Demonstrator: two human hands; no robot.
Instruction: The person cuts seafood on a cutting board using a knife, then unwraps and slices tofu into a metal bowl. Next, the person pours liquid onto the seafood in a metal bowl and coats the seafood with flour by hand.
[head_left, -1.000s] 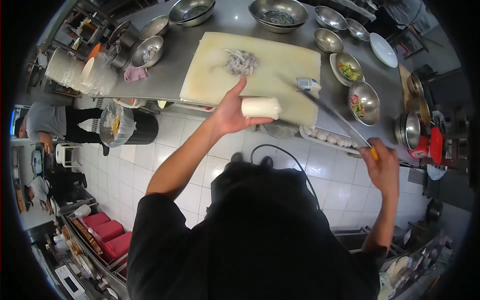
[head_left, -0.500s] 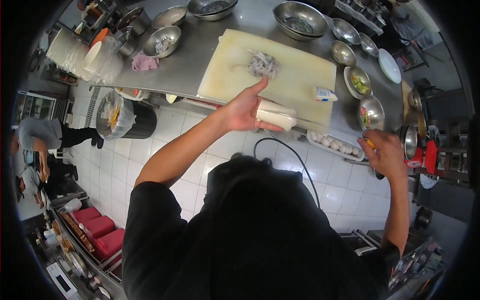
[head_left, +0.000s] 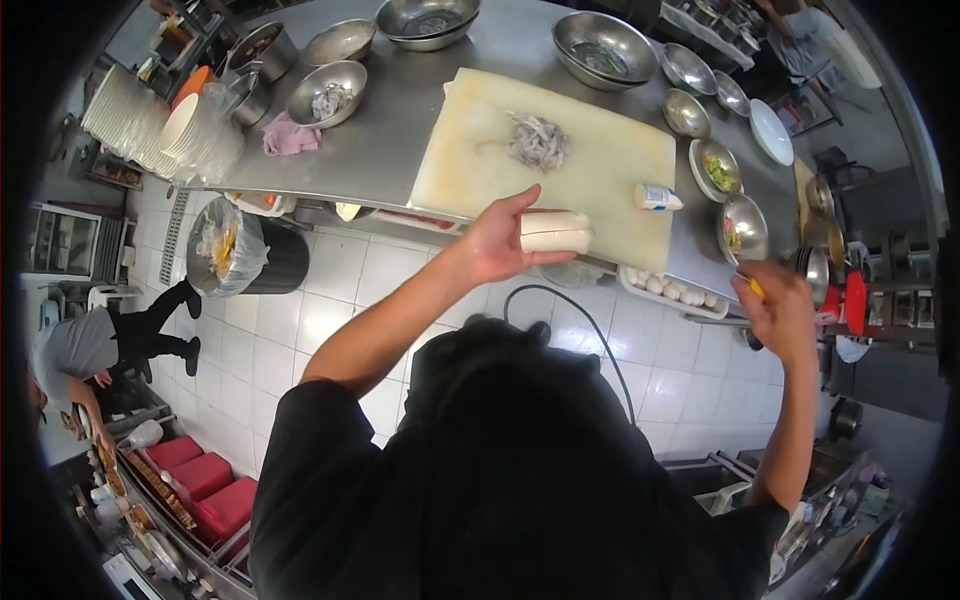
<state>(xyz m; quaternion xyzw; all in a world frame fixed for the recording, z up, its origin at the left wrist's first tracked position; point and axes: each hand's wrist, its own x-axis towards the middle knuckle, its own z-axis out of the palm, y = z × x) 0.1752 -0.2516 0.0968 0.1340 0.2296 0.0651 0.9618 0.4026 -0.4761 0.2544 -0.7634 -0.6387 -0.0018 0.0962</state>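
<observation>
My left hand is palm up with the thumb raised, holding a smooth white cylinder over the front edge of a pale cutting board. A thin dark line runs lengthwise along the cylinder. My right hand, further right past the counter's edge, is closed round the yellow handle of a knife, whose blade is hard to make out. On the board lie a pile of greyish strips and, at its right edge, a small white and blue packet.
Metal bowls stand along the counter's back and right. A bowl of strips and a pink cloth are at left. A lined bin stands below. A person is at far left. Eggs or similar white items fill a tray.
The knife has come left and down from above the board's right side, its blade becoming hard to see. The cylinder has tilted towards level again and shows a lengthwise line. The view has shifted.
</observation>
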